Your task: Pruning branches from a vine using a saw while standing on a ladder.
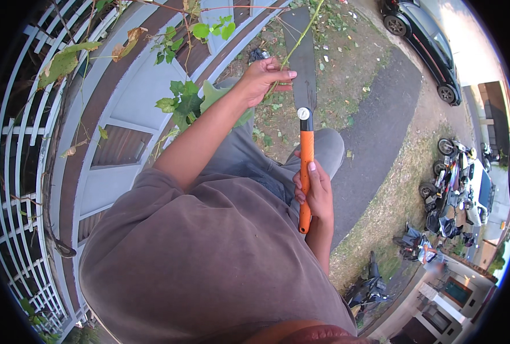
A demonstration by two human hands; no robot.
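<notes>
My left hand (266, 80) pinches a thin green vine stem (302, 39) between thumb and fingers. The stem slants up to the right, crossing in front of a machete's dark blade. The machete (305, 86) has a long, broad blade, an orange handle and a round white sticker where the two meet. My right hand (317, 192) grips its handle low down, with the blade pointing away from me. Thumb and stem lie close to the blade; whether they touch it I cannot tell. Broad green leaves (186, 103) hang beside my left forearm.
A white railing (17, 172) and a grey-and-brown wall (114, 143) curve along my left, with vines trailing over them. Cut leaves litter the ground (347, 63) ahead. To the right are a paved strip (375, 137), a dark car (427, 40), several motorcycles (444, 183) and a person (430, 255).
</notes>
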